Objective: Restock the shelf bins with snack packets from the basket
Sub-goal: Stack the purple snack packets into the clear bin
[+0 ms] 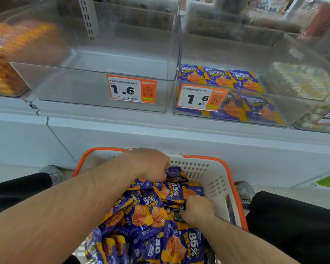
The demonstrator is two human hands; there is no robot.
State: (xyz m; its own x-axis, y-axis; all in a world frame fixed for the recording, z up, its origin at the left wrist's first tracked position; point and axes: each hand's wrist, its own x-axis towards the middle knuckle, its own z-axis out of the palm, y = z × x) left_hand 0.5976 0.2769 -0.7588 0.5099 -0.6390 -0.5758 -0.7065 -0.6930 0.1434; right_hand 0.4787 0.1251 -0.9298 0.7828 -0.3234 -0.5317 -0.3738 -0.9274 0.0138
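Lower centre: both hands in the basket (220, 180) of snack packets (151, 212) — left hand (151, 164) fingers curled on a packet, right hand (197, 211) likewise; shelf bins (103, 92) above — centre bare, right part-filled.

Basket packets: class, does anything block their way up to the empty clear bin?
Nothing visible does. Both the left hand and right hand are already among the packets in the basket; the empty bin above is open-topped.
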